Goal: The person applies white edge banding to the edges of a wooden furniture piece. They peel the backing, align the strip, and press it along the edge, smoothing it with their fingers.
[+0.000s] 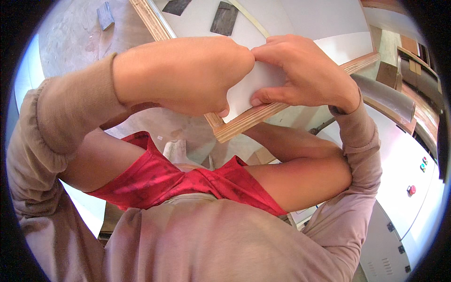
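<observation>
A white panel (242,94) with a layered wooden edge frame (253,116) is tilted before me, one corner pointing at my lap. My left hand (206,70) is curled over the panel near that corner. Its thumb reaches down to the wooden edge, and the other fingers are hidden beneath the hand. To its right, my right hand (305,70) rests over the panel, thumb and forefinger well apart. The right thumb lies just inside the wooden edge; the forefinger's tip meets the side of my left hand.
Two dark flat pieces, one a rectangular pad (224,19), and a pale strip (249,18) lie on the panel's far part. A bluish block (105,16) is on the floor at far left. At right are a grey cylinder (387,96) and a white cabinet with a red button (411,190).
</observation>
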`<state>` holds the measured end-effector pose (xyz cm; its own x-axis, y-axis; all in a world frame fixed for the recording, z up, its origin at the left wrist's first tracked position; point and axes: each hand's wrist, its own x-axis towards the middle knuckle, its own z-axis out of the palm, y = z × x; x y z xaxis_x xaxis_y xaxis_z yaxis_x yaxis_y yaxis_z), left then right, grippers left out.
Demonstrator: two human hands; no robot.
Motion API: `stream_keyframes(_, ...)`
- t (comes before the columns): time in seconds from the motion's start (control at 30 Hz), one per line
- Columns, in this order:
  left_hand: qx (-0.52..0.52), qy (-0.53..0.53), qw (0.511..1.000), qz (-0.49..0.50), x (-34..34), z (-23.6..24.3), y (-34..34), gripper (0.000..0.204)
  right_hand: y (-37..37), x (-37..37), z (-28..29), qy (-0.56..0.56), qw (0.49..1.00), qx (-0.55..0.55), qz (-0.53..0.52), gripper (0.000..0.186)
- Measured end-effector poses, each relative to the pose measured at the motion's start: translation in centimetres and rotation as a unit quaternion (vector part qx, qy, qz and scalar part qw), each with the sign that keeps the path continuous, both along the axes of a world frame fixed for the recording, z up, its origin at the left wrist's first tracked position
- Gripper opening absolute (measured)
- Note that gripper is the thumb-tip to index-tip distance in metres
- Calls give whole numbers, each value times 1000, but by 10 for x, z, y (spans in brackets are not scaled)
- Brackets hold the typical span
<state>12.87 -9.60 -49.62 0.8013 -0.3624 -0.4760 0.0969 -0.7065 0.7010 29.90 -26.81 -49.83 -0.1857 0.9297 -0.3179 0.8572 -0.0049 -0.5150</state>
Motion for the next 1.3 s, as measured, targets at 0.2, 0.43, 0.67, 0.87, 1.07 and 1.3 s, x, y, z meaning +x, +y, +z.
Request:
stream_keyframes(0.2,-37,-52,997,32,-10,-12,-8,64,-1,-3,-4,0,1000,29,-3,49)
stream_keyframes(0.43,-12,0,1000,29,-7,-9,-12,67,2,-1,-3,-2,1000,17,10,46)
stream_keyframes(0.67,35,22,999,-5,2,-7,-7,63,1,-3,-1,-9,999,29,10,45)
stream_keyframes(0.87,35,4,999,-2,1,-7,-12,53,3,-4,3,-16,1000,-7,6,50)
stream_keyframes(1.07,33,-17,999,-16,1,-6,-11,50,5,-6,1,-14,998,57,-1,45)
stream_keyframes(1.3,44,-29,999,-4,2,-9,-12,50,6,-5,-2,-16,999,32,1,47)
